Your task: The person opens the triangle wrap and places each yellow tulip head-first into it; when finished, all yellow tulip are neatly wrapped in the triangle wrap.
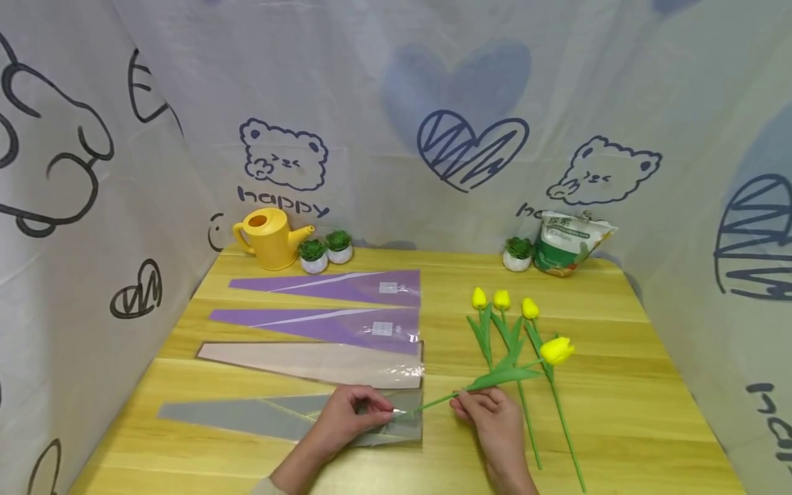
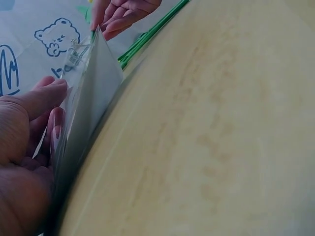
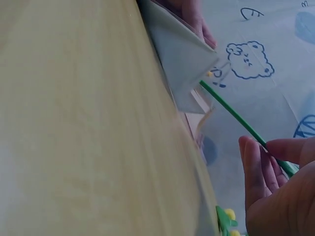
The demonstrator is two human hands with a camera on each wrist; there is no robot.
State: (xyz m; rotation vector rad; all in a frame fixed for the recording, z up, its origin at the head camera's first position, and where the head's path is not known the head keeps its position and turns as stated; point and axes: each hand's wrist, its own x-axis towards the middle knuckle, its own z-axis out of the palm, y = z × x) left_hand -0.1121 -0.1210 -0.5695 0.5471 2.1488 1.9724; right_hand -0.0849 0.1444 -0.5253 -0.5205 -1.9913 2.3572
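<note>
My right hand [image 1: 495, 416] pinches the green stem of a yellow artificial tulip [image 1: 557, 350], whose bloom points to the right. The lower end of that stem [image 3: 231, 110] reaches the mouth of a grey flower wrapping sleeve [image 1: 229, 416], a tapered bag with a clear front. My left hand [image 1: 349, 412] holds the clear film near that wide end between thumb and fingers. In the left wrist view, the sleeve [image 2: 93, 88] stands raised off the table at its mouth. How far the stem tip is inside cannot be told.
Beyond the grey sleeve lie a pale sleeve [image 1: 297, 361] and two purple sleeves [image 1: 297, 326]. Several yellow tulips [image 1: 529, 309] lie at right. Along the back stand a yellow watering can [image 1: 272, 240], small potted succulents [image 1: 313, 258] and a green-white bag [image 1: 566, 244].
</note>
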